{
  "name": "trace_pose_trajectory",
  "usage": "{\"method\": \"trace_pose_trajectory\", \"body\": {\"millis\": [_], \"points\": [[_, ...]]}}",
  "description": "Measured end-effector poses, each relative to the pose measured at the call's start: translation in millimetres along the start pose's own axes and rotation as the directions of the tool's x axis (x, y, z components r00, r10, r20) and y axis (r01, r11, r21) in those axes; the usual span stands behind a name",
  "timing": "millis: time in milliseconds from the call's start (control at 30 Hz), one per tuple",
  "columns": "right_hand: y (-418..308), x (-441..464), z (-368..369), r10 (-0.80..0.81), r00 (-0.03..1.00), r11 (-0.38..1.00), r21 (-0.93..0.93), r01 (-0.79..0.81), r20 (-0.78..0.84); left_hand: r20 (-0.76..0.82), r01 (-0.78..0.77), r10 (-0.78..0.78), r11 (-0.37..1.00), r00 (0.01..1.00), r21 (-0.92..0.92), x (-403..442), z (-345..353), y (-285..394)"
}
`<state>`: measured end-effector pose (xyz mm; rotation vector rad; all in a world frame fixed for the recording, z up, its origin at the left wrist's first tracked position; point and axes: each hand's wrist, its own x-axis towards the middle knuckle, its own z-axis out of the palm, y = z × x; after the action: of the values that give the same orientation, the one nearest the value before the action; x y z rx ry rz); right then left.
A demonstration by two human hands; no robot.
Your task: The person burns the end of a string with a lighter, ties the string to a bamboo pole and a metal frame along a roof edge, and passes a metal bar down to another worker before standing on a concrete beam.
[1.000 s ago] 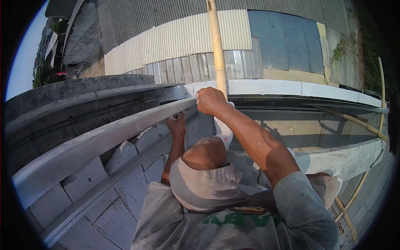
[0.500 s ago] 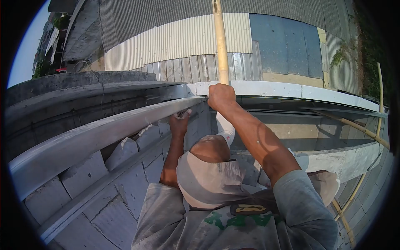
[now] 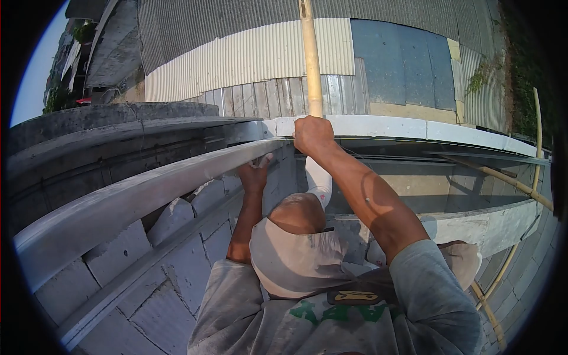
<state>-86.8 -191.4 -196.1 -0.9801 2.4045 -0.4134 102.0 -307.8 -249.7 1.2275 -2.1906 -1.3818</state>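
Observation:
My right hand (image 3: 312, 135) is wrapped in a fist round the upright bamboo pole (image 3: 312, 71), just at the top of a white block ledge (image 3: 378, 125). My left hand (image 3: 254, 173) is raised against the lower edge of a long, smooth grey beam (image 3: 130, 189), near its far end. The thumb shows beside the beam, and the other fingers are partly hidden at its edge, seemingly curled round it. Below my chest, a bent leg in pale beige trousers (image 3: 290, 254) shows a bare knee and a white sock (image 3: 318, 177).
Rough light blocks (image 3: 118, 251) form the wall beneath the beam. Corrugated roofing sheets (image 3: 236, 56) lie beyond the ledge. At right, bamboo poles (image 3: 503, 177) cross near a concrete ledge (image 3: 491, 228). A concrete slab (image 3: 118, 112) stands at far left.
My left hand has shifted slightly, its fingers now more hidden by the beam. The right hand keeps its hold on the bamboo pole. The view has moved a little.

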Motion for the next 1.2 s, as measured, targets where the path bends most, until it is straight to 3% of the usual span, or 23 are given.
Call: {"method": "trace_pose_trajectory", "body": {"millis": [67, 167, 267, 567, 767, 867, 933, 1000, 1067, 1167, 1200], "points": [[-0.4, -2.2, -2.4, -0.011, 1.0, 1.0, 0.001, 0.011, 0.009, -0.03, -0.046, 0.045, 0.998, 0.999, -0.037, -1.4, 4.5, -7.4], [-2.4, -3.0, -5.2, -0.016, 1.0, 1.0, -0.007, 0.016, 0.002, -0.039, -0.04, 0.048, 0.981, 0.998, 0.192, -0.3, 2.5, -18.6], [-4.4, -0.2, -7.6, -0.05, 0.999, 0.999, -0.002, 0.05, -0.016, -0.066, -0.059, 0.073, 0.979, 0.995, 0.193, 0.0, 3.3, -20.0], [-16.5, 21.5, -7.9, -0.088, 0.995, 0.996, 0.002, 0.088, -0.042, -0.158, -0.112, 0.207, 0.877, 0.965, 0.467, -4.2, 8.8, -3.8], [-33.2, 30.3, -20.4, -0.094, 0.995, 0.995, 0.016, 0.095, -0.029, -0.184, -0.087, 0.2, 0.867, 0.962, 0.491, -2.1, 9.8, 4.5], [-38.2, 37.7, -21.8, 0.09, 0.996, 0.958, 0.271, -0.095, 0.03, -0.231, -0.047, 0.166, 0.893, 0.959, 0.448, -2.8, 14.1, 14.3], [-22.9, 56.4, 7.4, -0.068, 0.992, 0.964, 0.262, 0.039, 0.102, -0.253, -0.061, 0.209, 0.868, 0.945, 0.492, -3.4, 14.7, 12.3], [-24.4, 54.3, -4.7, -0.022, 0.976, 0.868, 0.488, -0.089, 0.218, -0.264, -0.089, 0.254, 0.855, 0.93, 0.512, -1.6, 17.1, 11.6], [-28.3, 43.4, -17.9, 0.126, 0.885, 0.449, 0.769, -0.454, 0.448, -0.267, -0.125, 0.298, 0.847, 0.917, 0.516, -1.7, 16.8, 10.5], [-33.5, 48.9, -5.5, 0.129, 0.867, 0.354, 0.795, -0.493, 0.481, -0.238, -0.159, 0.317, 0.844, 0.918, 0.512, -0.7, 16.1, 8.4], [-36.8, 52.0, -1.2, 0.141, 0.888, 0.386, 0.802, -0.456, 0.437, -0.228, -0.144, 0.271, 0.879, 0.935, 0.455, -0.6, 15.2, 11.0]]}}
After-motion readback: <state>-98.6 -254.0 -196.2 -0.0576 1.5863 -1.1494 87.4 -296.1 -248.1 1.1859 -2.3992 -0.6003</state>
